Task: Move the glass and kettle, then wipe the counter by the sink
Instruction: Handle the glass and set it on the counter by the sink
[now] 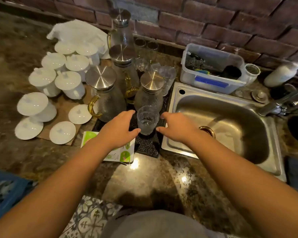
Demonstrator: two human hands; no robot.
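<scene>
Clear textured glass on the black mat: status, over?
Left hand, right hand open, flanking clear textured glass. Not lifted. Steel-lidded glass pitcher close behind.

bare forearms, no sleeves or jewelry on left hand [118, 129] & right hand [176, 127]; grey top.

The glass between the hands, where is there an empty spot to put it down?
Bare counter lies in front of the black mat, near the sink corner. The far-left counter beyond the white cups also looks free. Behind the glass, pitchers crowd together.
</scene>
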